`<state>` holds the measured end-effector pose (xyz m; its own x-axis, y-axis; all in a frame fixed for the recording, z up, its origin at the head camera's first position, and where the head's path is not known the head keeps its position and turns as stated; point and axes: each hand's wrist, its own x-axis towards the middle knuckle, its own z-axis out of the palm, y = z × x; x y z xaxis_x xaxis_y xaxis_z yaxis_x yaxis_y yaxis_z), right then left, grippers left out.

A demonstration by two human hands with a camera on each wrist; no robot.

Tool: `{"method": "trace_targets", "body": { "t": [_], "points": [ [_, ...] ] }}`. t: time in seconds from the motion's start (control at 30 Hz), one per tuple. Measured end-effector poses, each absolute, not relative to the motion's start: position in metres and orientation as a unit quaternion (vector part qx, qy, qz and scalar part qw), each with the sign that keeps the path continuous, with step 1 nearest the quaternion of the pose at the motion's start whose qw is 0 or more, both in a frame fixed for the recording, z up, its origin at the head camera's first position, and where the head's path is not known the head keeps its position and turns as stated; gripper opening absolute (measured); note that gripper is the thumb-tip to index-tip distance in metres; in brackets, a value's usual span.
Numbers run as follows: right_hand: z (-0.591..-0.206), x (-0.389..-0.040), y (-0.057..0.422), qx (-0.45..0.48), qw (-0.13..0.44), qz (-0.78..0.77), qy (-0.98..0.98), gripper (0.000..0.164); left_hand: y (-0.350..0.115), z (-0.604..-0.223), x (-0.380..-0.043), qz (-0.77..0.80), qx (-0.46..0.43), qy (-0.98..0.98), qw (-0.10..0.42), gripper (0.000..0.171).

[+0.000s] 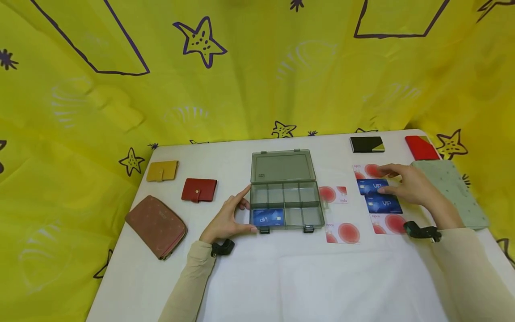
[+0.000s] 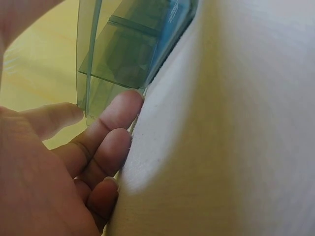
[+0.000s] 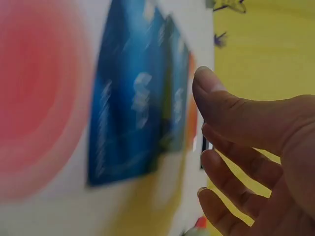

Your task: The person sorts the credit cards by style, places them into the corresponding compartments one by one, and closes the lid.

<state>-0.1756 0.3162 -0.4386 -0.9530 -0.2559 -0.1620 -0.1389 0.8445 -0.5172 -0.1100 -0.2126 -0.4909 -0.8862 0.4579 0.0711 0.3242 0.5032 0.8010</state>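
My left hand [image 1: 229, 220] is at the left side of a translucent grey-green compartment box [image 1: 275, 194], its lid laid back. The index finger reaches the back left edge, and the thumb lies at the front left corner. In the left wrist view the other fingers [image 2: 113, 147] rest loosely bent on the cloth beside the box. A blue VIP card [image 1: 267, 218] lies in the front left compartment. Above two overlapping blue VIP cards [image 1: 384, 204] hovers my right hand [image 1: 414, 188], thumb and fingers spread apart. Nothing is between them in the right wrist view.
Red-and-white cards [image 1: 348, 233] lie right of the box and around the blue ones. A brown wallet [image 1: 157, 226], red wallet [image 1: 199, 189] and yellow wallet [image 1: 162, 171] lie left. A black card case [image 1: 367, 144], red case [image 1: 420, 147] and green wallet [image 1: 450, 192] lie right.
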Motion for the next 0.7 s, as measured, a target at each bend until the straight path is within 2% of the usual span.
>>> {"method": "trace_targets", "body": {
  "t": [0.3,0.7],
  "points": [
    [-0.455,-0.172,0.331,-0.086,0.115,-0.251,0.957,0.06,-0.212,-0.492,-0.109,0.449,0.228,0.861,0.076,0.121],
    [-0.452,-0.169,0.327,-0.069,0.113,-0.24,0.962,0.051,-0.213,-0.491,-0.109,0.446,0.213,0.865,0.083,0.12]
  ]
}}
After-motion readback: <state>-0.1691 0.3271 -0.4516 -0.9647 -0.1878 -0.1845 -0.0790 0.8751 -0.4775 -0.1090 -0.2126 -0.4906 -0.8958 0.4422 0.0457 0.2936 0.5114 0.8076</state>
